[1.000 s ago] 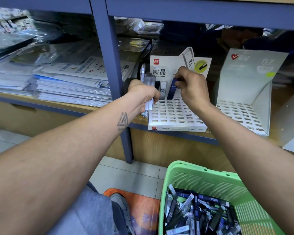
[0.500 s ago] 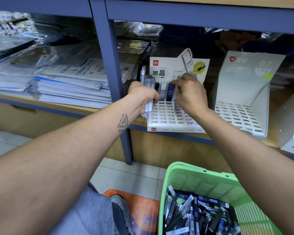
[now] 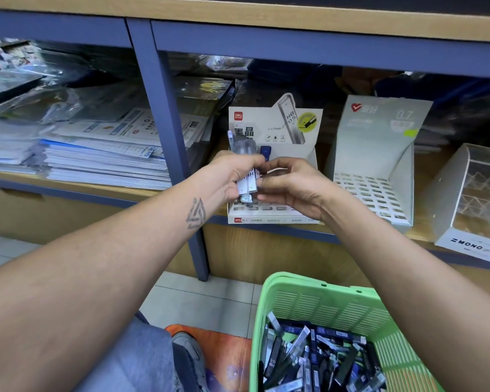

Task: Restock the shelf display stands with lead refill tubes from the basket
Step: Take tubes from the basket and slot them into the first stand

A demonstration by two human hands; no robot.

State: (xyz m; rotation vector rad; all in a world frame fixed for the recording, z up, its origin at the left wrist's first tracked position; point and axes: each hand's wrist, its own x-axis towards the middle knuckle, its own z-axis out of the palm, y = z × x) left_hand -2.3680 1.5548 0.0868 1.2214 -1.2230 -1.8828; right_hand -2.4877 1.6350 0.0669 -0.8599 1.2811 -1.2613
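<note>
Gripping a small bunch of lead tubes (image 3: 248, 176) in left hand (image 3: 232, 179), upright, likely as a ready supply; right hand (image 3: 292, 188) w/ fingertips pinching one tube out of bunch, prob for next slot. Well below grip: green basket (image 3: 317, 295), still full of tubes. Just behind grip: 0.5 stand (image 3: 272, 219), few tubes (image 3: 265, 151) in back row, front slots bare. Right of grip: 0.7 stand (image 3: 379, 165), holding none visible.

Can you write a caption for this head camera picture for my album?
Left hand grips lead refill tubes as right hand picks one, before the display stand.
</note>
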